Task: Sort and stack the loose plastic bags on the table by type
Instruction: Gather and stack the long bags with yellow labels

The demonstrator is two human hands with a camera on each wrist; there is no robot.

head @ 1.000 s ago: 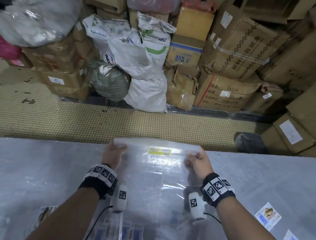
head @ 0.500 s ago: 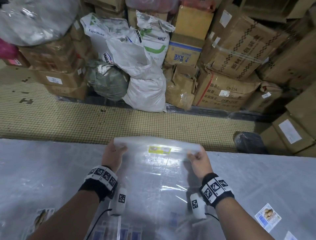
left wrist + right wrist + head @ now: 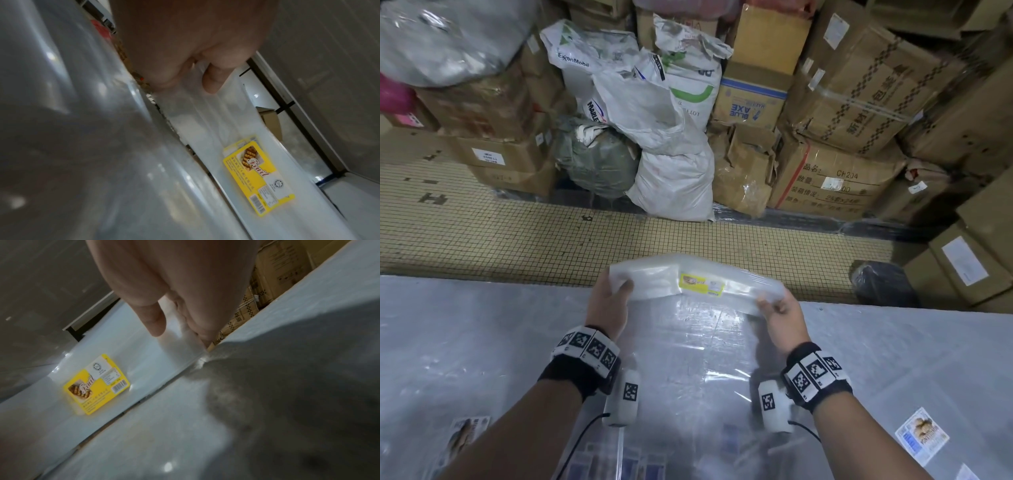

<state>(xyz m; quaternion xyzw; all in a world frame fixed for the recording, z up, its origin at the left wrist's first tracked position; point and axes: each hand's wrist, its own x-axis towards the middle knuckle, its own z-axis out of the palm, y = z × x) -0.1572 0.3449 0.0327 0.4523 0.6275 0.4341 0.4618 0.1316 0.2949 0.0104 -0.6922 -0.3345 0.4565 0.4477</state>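
A clear plastic bag bundle point(image 3: 661, 279) with a yellow label point(image 3: 701, 284) is held up at the table's far edge, its long side turned towards me. My left hand point(image 3: 608, 298) grips its left end, thumb on top. My right hand point(image 3: 777, 308) pinches its right end. In the left wrist view the yellow label point(image 3: 259, 174) shows on the bag point(image 3: 197, 129) under my curled fingers point(image 3: 211, 81). The right wrist view has the same label point(image 3: 96, 384) on the bag point(image 3: 154, 360) below my fingers point(image 3: 156, 321).
The table point(image 3: 465, 342) is covered in glossy plastic sheet. More labelled bags lie near me: one at the right point(image 3: 921, 435), one at the left point(image 3: 464, 435), blue-printed ones point(image 3: 616, 462) at the bottom. Beyond the tiled floor point(image 3: 517, 236) stand sacks point(image 3: 671, 181) and cardboard boxes point(image 3: 832, 185).
Both hands have lifted and tilted the bundle up off the table, so its labelled face now turns towards me. Both hands keep their hold on its ends.
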